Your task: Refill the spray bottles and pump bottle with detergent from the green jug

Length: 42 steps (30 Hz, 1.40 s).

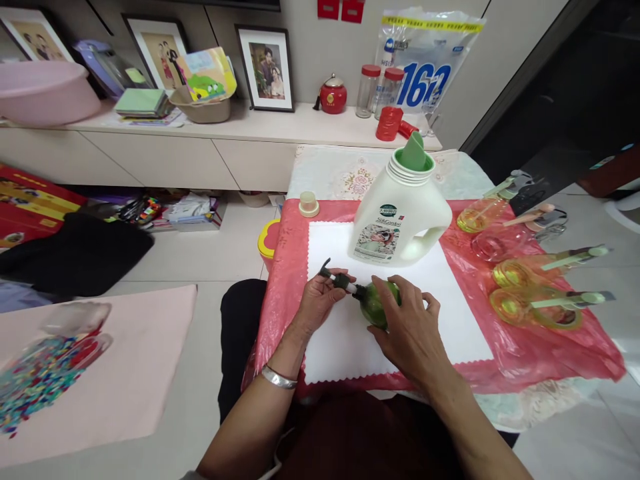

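Observation:
My left hand is closed round a black pump head at the neck of a green bottle. The bottle lies tilted over a white scalloped mat, its neck pointing left. Curled over the bottle's body, my right hand grips it from above. Whether the pump is screwed on or loose I cannot tell. Just beyond stands a large white detergent jug without its cap, a green spout showing in its mouth. A pale cap rests to its left.
Several clear bottles, some with yellow liquid like this one, line the right side on red plastic sheeting. Behind are a cabinet ledge with glass jars and picture frames. Colourful small pieces lie on a pink cloth at left.

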Motion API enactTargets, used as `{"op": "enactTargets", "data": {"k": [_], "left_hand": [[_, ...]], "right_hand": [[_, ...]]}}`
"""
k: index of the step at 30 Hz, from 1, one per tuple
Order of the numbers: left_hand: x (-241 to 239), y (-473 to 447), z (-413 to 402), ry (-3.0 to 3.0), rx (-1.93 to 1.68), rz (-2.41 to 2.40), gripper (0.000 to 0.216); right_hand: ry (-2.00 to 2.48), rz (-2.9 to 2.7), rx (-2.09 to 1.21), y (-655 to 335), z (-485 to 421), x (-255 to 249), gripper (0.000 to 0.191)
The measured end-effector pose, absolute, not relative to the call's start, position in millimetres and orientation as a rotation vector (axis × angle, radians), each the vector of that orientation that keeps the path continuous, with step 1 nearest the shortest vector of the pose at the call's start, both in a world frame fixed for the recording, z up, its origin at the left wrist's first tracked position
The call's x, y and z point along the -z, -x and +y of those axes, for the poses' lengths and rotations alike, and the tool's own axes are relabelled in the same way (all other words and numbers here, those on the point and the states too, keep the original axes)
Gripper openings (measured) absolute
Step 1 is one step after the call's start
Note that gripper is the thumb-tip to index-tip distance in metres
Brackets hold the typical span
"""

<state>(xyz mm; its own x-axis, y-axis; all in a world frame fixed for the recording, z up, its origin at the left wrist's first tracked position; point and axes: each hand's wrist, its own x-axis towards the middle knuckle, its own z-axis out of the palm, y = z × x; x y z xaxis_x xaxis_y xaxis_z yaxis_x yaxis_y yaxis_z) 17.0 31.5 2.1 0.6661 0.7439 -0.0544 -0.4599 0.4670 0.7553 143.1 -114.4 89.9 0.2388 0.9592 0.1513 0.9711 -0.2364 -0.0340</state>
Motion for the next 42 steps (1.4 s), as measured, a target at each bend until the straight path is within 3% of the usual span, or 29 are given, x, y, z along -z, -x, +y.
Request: {"op": "enactTargets", "data": {"k": [12,22,28,33,42], "left_hand": [[0,-18,29,-0.775,-0.69,0.391,0.042],[-8,-13,27,-0.771,-0.569,0.216,0.039],[-9,-14,26,-0.782,-0.584,0.255,0.041],[-10,-14,27,-0.759,-0.578,0.291,0.045],[-5,-10,29,-0.692,-0.579,0.298,0.041]], "right_hand": [[2.236,-1.869,0.131,-138,-103,-92,0.073],[1.918,-1.746,-0.119,-159,-102,-67,0.085],[1.985,-1.552,-0.088,-155,-110,-56,0.064],[1.896,-1.555,-0.108,-150,-124,-43,0.08],[1.73,-1.479,-0.176,-165,-133,-53,0.084]]}}
